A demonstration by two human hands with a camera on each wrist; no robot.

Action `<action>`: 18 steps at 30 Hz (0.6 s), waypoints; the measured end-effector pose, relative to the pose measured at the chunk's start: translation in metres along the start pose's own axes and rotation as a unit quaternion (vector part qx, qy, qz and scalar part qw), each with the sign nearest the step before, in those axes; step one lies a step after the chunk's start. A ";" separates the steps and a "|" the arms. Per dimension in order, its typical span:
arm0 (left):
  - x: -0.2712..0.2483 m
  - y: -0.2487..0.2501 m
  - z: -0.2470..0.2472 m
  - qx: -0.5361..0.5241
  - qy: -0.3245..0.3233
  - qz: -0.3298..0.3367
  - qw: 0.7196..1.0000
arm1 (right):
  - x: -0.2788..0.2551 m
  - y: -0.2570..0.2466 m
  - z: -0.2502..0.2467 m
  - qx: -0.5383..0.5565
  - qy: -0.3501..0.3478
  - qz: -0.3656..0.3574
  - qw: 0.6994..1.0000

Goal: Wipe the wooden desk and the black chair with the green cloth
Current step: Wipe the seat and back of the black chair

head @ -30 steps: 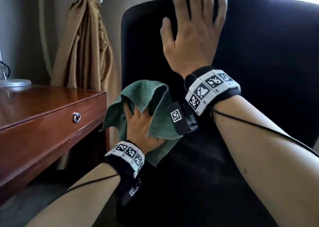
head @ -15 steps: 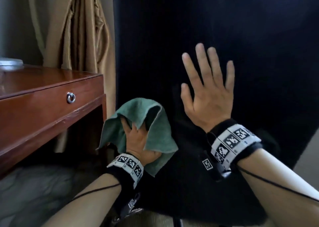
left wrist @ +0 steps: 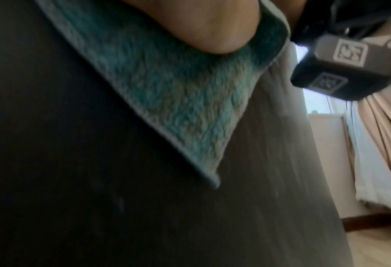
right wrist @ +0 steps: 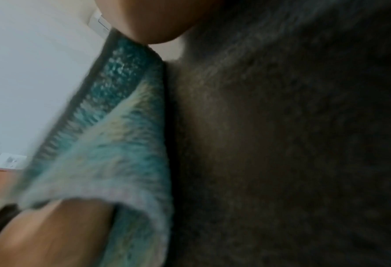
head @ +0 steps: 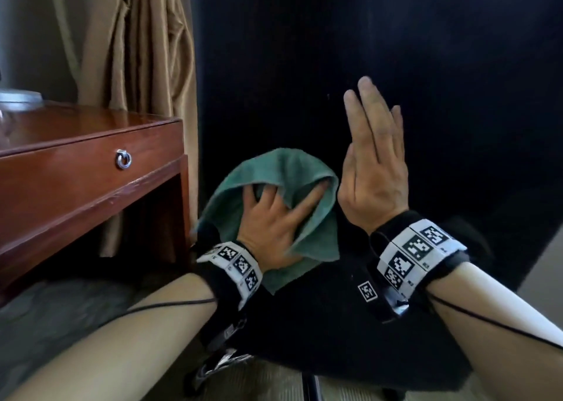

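On the far left we see a round silver lamp base (head: 18,96) sitting on the shiny red-brown wooden desk (head: 76,132). The desk has a drawer w/ a small silver ring pull (head: 123,159). Behind it hangs a long tan curtain (head: 146,50).

Next comes our left hand (head: 268,227). Its fingers are spread wide & the tips are tucked into the folds of the soft green fuzzy cloth (head: 268,175). The hand pushes the cloth flat onto the back of the big black fabric chair (head: 396,35), low down & near the chair's left edge. In the left wrist view one pointy corner of the cloth (left wrist: 189,126) hangs loose on the dark fabric.

Just beside the cloth, on the right, is our right hand (head: 373,169). Its fingers are straight & pressed together, pointing up. It holds nothing. We think it is flat on the chair back, but we can't be sure it touches.

What could go wrong? We think the cloth may bunch up & slip out from under the spread fingers, b/c they only push on it, not grab it. The chair may also turn or roll away if we push hard & the right hand doesn't steady it. The left hand is near the desk corner too, so a big swipe left could bump it.
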State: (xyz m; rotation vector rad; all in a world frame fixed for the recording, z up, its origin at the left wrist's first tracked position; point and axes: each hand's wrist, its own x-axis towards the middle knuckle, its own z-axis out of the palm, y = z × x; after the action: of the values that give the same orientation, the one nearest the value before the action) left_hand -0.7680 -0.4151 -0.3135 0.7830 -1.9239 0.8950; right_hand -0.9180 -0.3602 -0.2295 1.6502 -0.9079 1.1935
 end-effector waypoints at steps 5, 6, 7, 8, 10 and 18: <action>0.082 -0.022 -0.021 0.036 0.058 0.021 0.997 | 0.002 0.010 -0.005 0.084 0.036 0.015 0.996; 0.092 -0.021 -0.023 0.034 0.067 0.003 0.997 | 0.002 0.011 -0.006 0.086 0.041 0.020 0.995; 0.096 -0.017 -0.025 0.029 0.069 -0.014 0.997 | 0.002 0.012 -0.008 0.085 0.046 0.023 0.995; 0.094 -0.010 -0.024 0.023 0.064 -0.021 0.997 | 0.001 0.013 -0.009 0.081 0.051 0.022 0.995; 0.080 0.008 -0.020 0.015 0.044 0.000 0.999 | -0.003 0.016 -0.011 0.068 0.054 0.012 0.996; 0.104 0.002 -0.034 -0.016 0.073 0.196 0.978 | -0.005 0.025 -0.043 0.064 0.021 0.066 0.996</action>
State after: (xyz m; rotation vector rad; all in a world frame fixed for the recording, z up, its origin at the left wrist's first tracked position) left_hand -0.8008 -0.4041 -0.2099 0.3094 -1.9881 1.1189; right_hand -0.9561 -0.3281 -0.2217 1.6805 -0.9441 1.3964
